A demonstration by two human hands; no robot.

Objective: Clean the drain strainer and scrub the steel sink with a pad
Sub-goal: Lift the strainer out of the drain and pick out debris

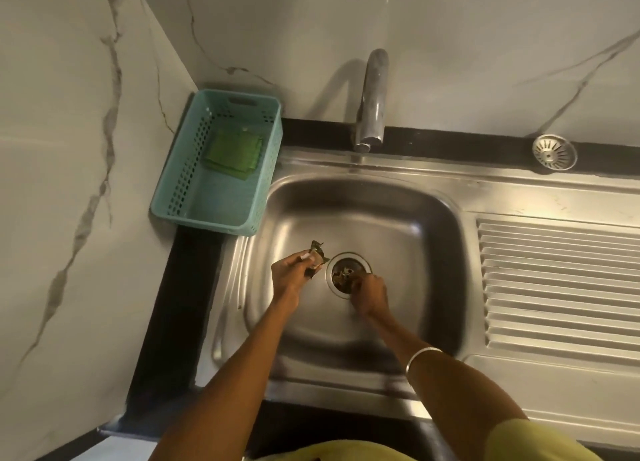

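Note:
A steel sink [408, 218] has a round drain [347, 274] in the basin floor with dark leafy scraps inside it. My left hand [294, 273] hovers just left of the drain and grips a bunch of green leaf scraps [317, 252]. My right hand [369, 294] reaches onto the drain's right edge, fingertips pinching at the scraps there. A loose steel drain strainer [554, 152] lies on the black ledge at the back right. A green scrub pad [232, 150] lies inside a teal plastic basket [180, 197] at the sink's back left corner.
A steel tap [372, 100] stands behind the basin with its spout over the back edge. A ribbed draining board [561, 284] stretches to the right of the basin. Marble-look walls close in the left and back sides. A black counter strip [180, 304] runs along the left.

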